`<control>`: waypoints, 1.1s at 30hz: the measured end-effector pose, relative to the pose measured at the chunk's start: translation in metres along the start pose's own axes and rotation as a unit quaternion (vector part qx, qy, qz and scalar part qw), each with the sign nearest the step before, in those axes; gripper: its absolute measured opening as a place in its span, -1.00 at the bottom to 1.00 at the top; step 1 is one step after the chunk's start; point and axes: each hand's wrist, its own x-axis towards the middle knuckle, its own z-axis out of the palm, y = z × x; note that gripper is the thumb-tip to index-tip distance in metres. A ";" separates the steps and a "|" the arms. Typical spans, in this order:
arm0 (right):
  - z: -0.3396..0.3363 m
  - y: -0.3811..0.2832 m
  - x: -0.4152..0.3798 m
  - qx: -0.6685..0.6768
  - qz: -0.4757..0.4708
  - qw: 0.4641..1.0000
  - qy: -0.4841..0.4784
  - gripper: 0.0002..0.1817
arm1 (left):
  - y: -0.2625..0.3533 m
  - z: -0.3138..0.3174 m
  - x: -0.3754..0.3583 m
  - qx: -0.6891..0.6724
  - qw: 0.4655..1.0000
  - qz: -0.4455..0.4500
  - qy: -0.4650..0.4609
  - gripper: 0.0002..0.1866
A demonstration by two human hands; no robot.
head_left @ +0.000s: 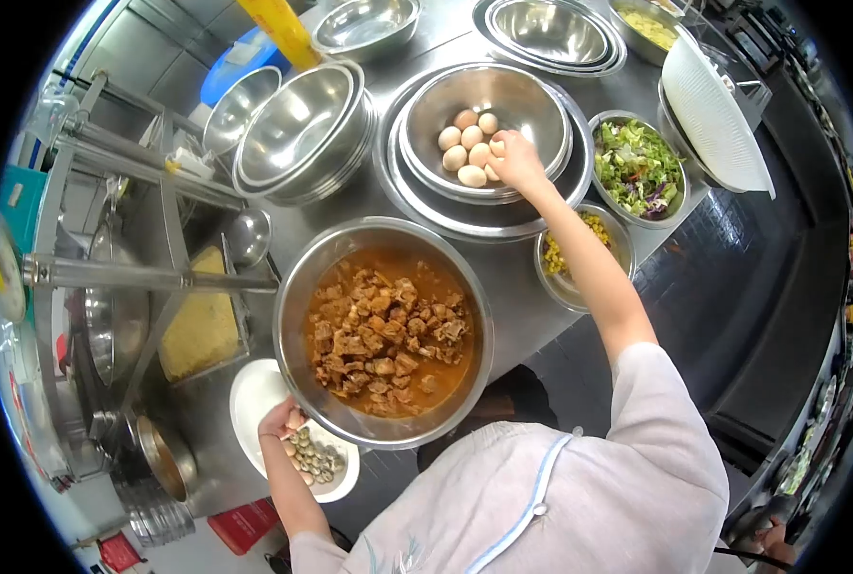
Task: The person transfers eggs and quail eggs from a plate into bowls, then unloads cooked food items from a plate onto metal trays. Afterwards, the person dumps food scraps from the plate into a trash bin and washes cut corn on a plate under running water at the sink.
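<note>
My right hand (514, 159) reaches into a steel bowl (426, 94) of several eggs (454, 158), its fingers closed round an egg at the right side of the group. Down at the lower left, my left hand (281, 419) is closed round a brownish egg (295, 419), above a white container (339, 490) with eggs and small speckled eggs (314, 456) in it. Between the two hands stands a large steel bowl (288, 320) of meat chunks (379, 330) in reddish-brown sauce.
A bowl of salad (637, 167), a bowl of corn (579, 247) and a white strainer (713, 120) stand at the right. Stacked steel bowls (297, 124) are at the upper left, beside a metal rack (130, 275). A yellow slab (200, 316) lies in a tray.
</note>
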 end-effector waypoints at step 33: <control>-0.021 0.002 0.010 0.377 0.231 0.880 -0.173 -0.73 | 0.397 0.426 -0.026 -0.093 0.859 0.351 -0.362 -0.68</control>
